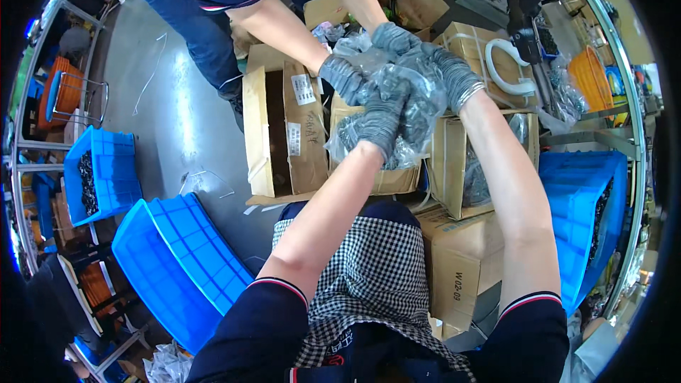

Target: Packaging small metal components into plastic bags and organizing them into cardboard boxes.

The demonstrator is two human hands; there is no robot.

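A clear plastic bag (424, 92) of dark parts too small to name hangs over the open cardboard boxes. My left hand (383, 117), in a grey striped knit glove, grips the bag from its near side. My right hand (454, 74), gloved alike, is closed on the bag's right edge. Across from me, a co-worker's two gloved hands, one at the left (344, 78) and one at the far side (394, 39), hold the same bag. Below my left wrist, more clear plastic (347, 135) lies in an open carton (394, 181). The bag hides parts of the fingers.
An opened carton (306, 145) stands left of the bag; another carton (447, 163) holding bagged parts stands right. Blue bins (174, 262) are on the floor at left, and a blue bin (578, 191) is at right. Loose straps (206, 174) lie on the grey floor. Metal shelving borders both sides.
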